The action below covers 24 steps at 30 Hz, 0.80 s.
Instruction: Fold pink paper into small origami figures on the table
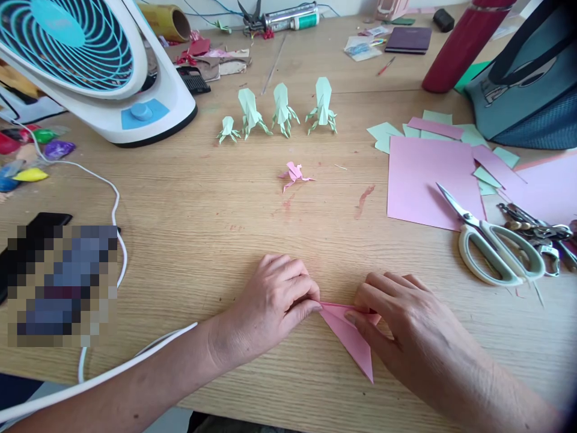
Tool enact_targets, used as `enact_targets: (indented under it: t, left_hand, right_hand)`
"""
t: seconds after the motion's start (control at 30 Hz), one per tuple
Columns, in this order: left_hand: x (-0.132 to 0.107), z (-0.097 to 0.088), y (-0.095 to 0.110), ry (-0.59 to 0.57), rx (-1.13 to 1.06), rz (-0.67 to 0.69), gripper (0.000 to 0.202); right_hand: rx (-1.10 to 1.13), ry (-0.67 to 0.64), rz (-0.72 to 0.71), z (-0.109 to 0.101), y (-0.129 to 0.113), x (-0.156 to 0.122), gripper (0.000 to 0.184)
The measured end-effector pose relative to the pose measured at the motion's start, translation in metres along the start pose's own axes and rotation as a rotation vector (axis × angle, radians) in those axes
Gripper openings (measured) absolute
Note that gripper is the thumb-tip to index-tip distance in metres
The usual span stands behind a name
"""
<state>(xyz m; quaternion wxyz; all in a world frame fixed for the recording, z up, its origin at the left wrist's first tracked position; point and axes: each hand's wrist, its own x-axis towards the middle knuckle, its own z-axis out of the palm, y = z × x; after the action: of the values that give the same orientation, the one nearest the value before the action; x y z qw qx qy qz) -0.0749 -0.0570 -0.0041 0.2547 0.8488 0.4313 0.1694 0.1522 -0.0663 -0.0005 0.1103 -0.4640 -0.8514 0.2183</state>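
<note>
Near the front edge of the table lies a folded pink sheet of origami paper, one point toward me. My left hand pinches its left corner between thumb and fingers. Along its upper right edge, my right hand holds the paper with the thumb on top and the fingers behind, hiding the right corner. Beyond the hands stands a small pink origami figure with thin legs. Several pale green origami figures stand in a row farther back.
At right, white-handled scissors rest partly on a pink sheet, near green paper scraps and keys. A red flask and blue bag stand behind. A fan is back left; a white cable runs leftward.
</note>
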Motion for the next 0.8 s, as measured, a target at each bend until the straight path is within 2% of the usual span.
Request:
enact_targets:
  t: [0.8]
  left_hand:
    - [0.001, 0.005, 0.012, 0.033, 0.116, -0.062, 0.012]
  right_hand:
    - [-0.022, 0.009, 0.019, 0.001, -0.001, 0.002, 0.023]
